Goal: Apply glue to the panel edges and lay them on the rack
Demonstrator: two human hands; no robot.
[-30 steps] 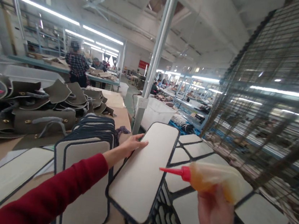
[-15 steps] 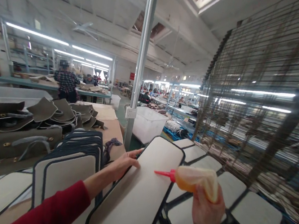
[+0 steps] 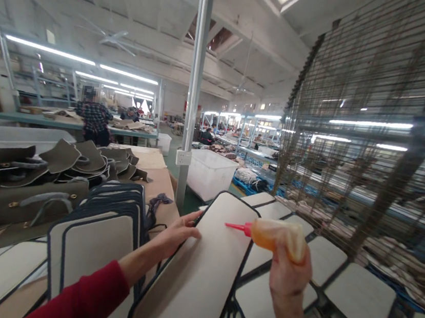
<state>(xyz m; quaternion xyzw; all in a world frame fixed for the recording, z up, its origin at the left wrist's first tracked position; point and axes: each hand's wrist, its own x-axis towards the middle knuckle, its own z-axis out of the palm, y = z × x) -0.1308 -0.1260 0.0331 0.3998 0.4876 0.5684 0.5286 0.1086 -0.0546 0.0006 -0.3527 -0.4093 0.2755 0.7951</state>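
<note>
My left hand [image 3: 181, 235] grips the left edge of a long cream panel [image 3: 198, 276] with rounded corners and dark edging, thumb on its face, fingers behind and partly hidden. The panel is tilted up in front of me. Wrapped in my right hand [image 3: 291, 272] is a squeeze bottle [image 3: 267, 234] of amber liquid, lying sideways. Its red nozzle [image 3: 235, 226] points left over the panel's upper part; whether the tip touches the surface I cannot tell.
Similar panels stand stacked [image 3: 98, 248] at left; more panels [image 3: 360, 296] lie spread at right beside a wire rack [image 3: 356, 120]. Dark grey-green pieces with handles [image 3: 44, 200] cover the left table. Beyond are a metal post [image 3: 196, 74], a white bin [image 3: 211, 171] and a person [image 3: 93, 116].
My right hand has moved the bottle up and slightly left, so the nozzle is higher over the panel. My left hand keeps its hold on the panel's edge.
</note>
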